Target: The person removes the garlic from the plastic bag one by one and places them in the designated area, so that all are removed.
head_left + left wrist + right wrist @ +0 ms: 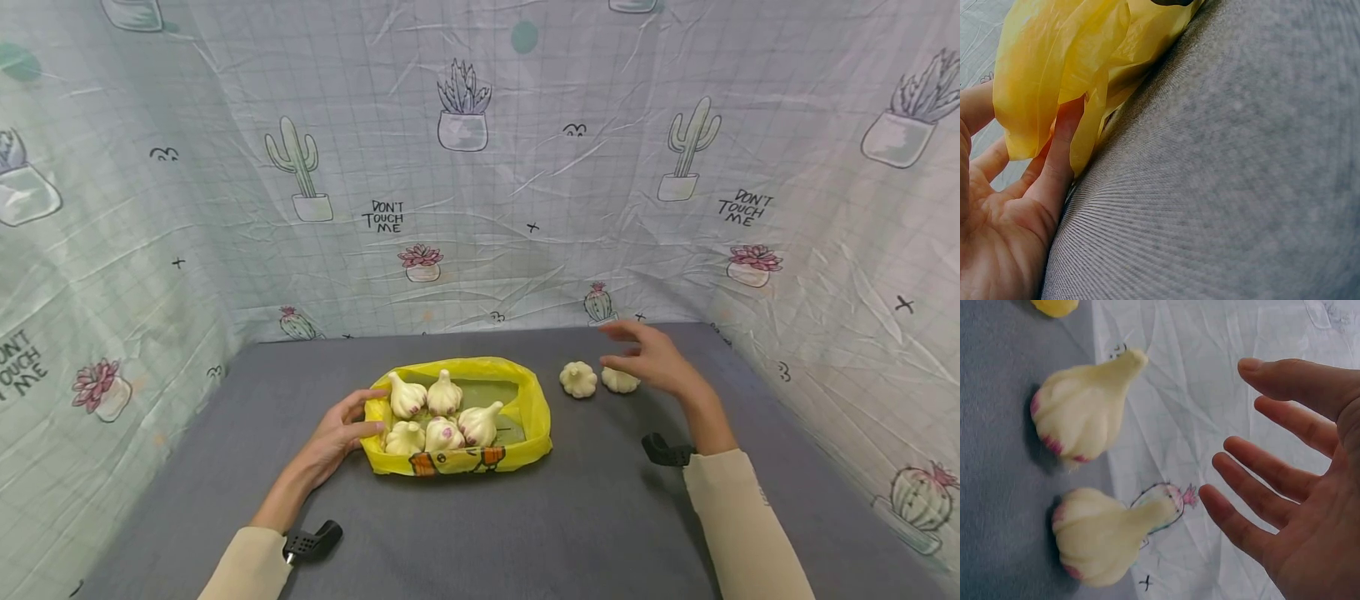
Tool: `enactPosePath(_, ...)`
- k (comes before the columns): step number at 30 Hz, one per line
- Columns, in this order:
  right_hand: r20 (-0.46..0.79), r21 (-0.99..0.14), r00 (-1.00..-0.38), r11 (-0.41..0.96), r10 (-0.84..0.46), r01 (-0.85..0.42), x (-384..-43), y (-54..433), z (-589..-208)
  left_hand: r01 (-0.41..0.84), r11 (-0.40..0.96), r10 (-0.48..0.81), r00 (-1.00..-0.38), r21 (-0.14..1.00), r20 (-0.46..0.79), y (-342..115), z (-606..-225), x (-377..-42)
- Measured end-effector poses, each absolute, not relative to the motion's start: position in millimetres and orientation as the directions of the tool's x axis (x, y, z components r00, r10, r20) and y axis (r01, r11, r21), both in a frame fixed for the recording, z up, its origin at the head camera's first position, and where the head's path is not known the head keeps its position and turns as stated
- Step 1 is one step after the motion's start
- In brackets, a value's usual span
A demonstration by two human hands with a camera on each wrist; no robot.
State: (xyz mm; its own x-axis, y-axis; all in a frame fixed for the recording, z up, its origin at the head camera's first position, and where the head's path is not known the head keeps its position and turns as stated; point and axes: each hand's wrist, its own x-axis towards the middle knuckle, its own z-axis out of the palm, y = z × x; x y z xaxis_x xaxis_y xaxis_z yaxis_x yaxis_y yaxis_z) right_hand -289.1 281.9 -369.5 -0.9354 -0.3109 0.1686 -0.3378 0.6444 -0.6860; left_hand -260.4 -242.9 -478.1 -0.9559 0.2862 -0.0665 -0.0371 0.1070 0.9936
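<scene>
In the head view, a yellow plastic bag (534,454) sits on the grey cloth with its mouth rolled wide. Several garlic bulbs (444,435) with purple-tinged bases lie inside, mostly toward its left half. My left hand (330,442) rests against the bag's left end, its extended fingers and thumb spread along the edge; some fingertips are hidden by the yellow plastic (1035,75) in the left wrist view. To the right of the bag, two more bulbs stand on the cloth: a nearer-left bulb (578,379) and a right bulb (619,381). Above the right one hovers my right hand (652,360), holding nothing, its fingers spread apart.
Grey cloth (465,533) covers the table. Behind and at both sides hang pale sheets (510,208) printed with potted cacti. Black wrist-worn devices are on both wrists, the left one (313,542) close over the table.
</scene>
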Motion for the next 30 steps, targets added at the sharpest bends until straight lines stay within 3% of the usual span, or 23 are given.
enactPosePath(18,0.289,-0.681,-0.848,0.527,-0.444,-0.508,-281.0,224.4,-361.9,-0.033,0.116,0.277,-0.959,0.993,-0.064,-245.6,-474.7,-260.9)
enactPosePath(30,0.260,-0.681,-0.785,0.470,-0.562,-0.562,-272.5,185.2,-370.4,-0.045,0.077,0.290,-0.955,0.996,-0.065,-242.6,-477.3,-258.7)
